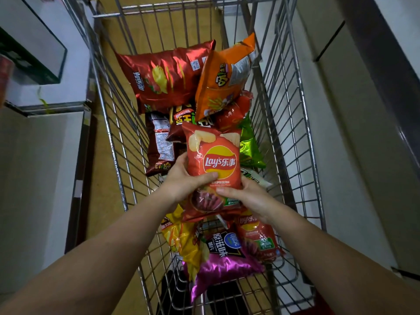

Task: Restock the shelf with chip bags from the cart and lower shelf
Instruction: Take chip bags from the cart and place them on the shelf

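Head view: both hands hold a red Lay's bag (213, 162) upright above the wire cart (109, 142). Left hand (181, 178) grips its left edge, thumb across the front. Right hand (245, 196) pinches the bottom right corner. Far in the cart lie a dark red bag (166, 76) and an orange bag (225, 76); near lie yellow (181, 242) and purple (222, 267) bags.

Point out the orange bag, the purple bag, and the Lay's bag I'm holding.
orange bag (223, 76), head view, on its middle, beside the printed logo.
purple bag (223, 270), head view, on the shiny lower half.
Lay's bag (219, 161), head view, on the round yellow and red logo.
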The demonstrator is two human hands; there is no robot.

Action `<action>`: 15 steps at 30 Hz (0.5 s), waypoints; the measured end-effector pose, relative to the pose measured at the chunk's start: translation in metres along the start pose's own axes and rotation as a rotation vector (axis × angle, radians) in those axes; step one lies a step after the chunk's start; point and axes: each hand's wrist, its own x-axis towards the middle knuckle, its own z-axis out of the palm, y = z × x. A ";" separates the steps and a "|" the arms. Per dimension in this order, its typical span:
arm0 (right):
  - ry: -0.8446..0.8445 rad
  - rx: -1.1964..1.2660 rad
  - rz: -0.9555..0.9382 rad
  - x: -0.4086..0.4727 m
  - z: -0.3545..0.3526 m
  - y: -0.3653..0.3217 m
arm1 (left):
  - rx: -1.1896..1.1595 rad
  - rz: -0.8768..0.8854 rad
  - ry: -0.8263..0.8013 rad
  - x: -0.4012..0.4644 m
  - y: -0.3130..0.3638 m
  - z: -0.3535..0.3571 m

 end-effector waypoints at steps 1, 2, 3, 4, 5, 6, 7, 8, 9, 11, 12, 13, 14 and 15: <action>-0.009 -0.019 0.003 0.000 -0.001 -0.002 | -0.009 0.002 0.003 0.001 0.000 -0.001; -0.016 -0.029 0.009 0.000 -0.003 -0.006 | -0.024 0.001 0.004 0.001 0.002 -0.002; -0.020 -0.023 0.020 0.000 -0.006 -0.011 | -0.043 0.002 0.009 0.002 0.004 -0.003; -0.016 -0.008 0.023 0.000 -0.008 -0.019 | -0.064 0.004 0.015 0.003 0.006 -0.005; -0.002 -0.005 0.014 0.000 -0.010 -0.028 | -0.077 0.008 0.020 0.003 0.009 -0.006; 0.042 -0.033 -0.013 0.002 -0.013 -0.038 | -0.084 0.016 0.031 0.003 0.012 -0.007; 0.117 -0.082 -0.058 0.006 -0.014 -0.049 | -0.090 0.030 0.047 0.003 0.014 -0.009; 0.215 -0.122 -0.122 0.011 -0.015 -0.063 | -0.101 0.045 0.066 0.003 0.016 -0.011; 0.318 -0.145 -0.195 0.016 -0.015 -0.079 | -0.115 0.055 0.083 0.004 0.017 -0.013; 0.495 -0.201 -0.368 0.024 -0.010 -0.116 | -0.148 0.059 0.110 0.004 0.018 -0.018; 0.562 -0.272 -0.453 0.027 -0.008 -0.135 | -0.160 0.060 0.125 0.004 0.018 -0.021; 0.614 -0.368 -0.528 0.030 -0.005 -0.153 | -0.166 0.063 0.139 0.003 0.019 -0.025; 0.645 -0.463 -0.586 0.032 -0.002 -0.169 | -0.165 0.064 0.147 0.002 0.019 -0.028; 0.650 -0.546 -0.620 0.035 0.002 -0.183 | -0.155 0.063 0.149 0.001 0.020 -0.031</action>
